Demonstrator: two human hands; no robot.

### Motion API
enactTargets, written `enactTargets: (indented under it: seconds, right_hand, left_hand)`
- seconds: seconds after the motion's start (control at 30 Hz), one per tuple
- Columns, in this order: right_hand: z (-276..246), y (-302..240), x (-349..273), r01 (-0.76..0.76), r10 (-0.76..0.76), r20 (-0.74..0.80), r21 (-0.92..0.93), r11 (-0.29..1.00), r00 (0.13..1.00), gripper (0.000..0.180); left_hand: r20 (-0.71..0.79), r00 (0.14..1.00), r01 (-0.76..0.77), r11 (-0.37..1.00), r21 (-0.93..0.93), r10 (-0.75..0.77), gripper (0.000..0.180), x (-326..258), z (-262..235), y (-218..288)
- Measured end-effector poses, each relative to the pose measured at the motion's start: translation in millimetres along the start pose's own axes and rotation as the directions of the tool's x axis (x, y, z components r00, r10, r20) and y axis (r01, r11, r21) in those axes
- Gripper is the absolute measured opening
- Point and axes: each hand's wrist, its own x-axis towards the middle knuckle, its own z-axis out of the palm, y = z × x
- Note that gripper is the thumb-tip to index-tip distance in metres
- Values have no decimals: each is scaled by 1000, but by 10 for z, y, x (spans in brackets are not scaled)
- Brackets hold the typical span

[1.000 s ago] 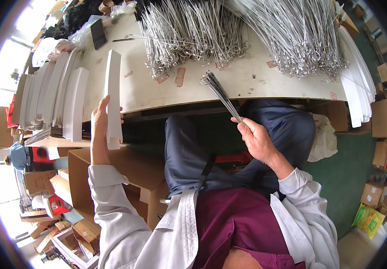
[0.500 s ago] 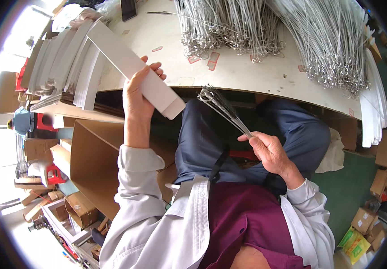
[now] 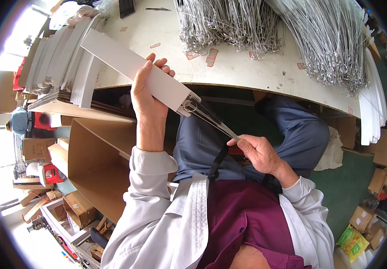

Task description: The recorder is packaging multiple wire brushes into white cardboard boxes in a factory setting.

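My left hand (image 3: 150, 101) is wrapped round a long, narrow white cardboard box (image 3: 126, 65), tilted with its lower end toward the right. Pinched between the thumb and fingers of my right hand (image 3: 263, 154) is a small bundle of thin wire brushes (image 3: 216, 123) with dark bristles and looped metal ends. Those loops are at the mouth of the box's lower end; how far inside they reach I cannot tell. Both hands are above my lap, just short of the table (image 3: 238, 74).
Large piles of looped wire pieces (image 3: 229, 27) lie along the table's far side and right. Stacked white flat boxes (image 3: 61, 56) stand at its left. An open brown carton (image 3: 97, 166) is beside my left arm. More white boxes (image 3: 373, 112) hang over the right edge.
My right hand has moved left, bringing the brushes' looped ends to the box's mouth. The left hand has shifted right with the box, whose end flap now appears open.
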Motion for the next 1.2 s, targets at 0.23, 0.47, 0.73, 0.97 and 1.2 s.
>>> enactTargets:
  seconds: [0.23, 0.47, 0.73, 0.97, 1.2]
  right_hand:
    - [-108, 37, 26, -183, 159, 148, 171, 968, 976, 38]
    - [-128, 60, 42, -264, 226, 211, 174, 949, 951, 40]
    - [-154, 4, 106, -230, 194, 204, 168, 959, 959, 39]
    - [-158, -148, 523, -257, 257, 120, -15, 966, 959, 39]
    - [-483, -358, 493, -2, 67, 136, -428, 904, 988, 47]
  left_hand:
    - [-19, 1000, 13, 999, -31, -14, 36, -48, 10, -51]
    - [15, 1000, 15, 998, -57, -15, 35, 1, -86, -82]
    - [-22, 992, 125, 992, -17, -126, 32, -226, 77, -331]
    - [-24, 961, 274, 961, -45, -276, 31, -583, 167, -822]
    - [-111, 965, 224, 968, -113, -236, 33, -428, 52, -649]
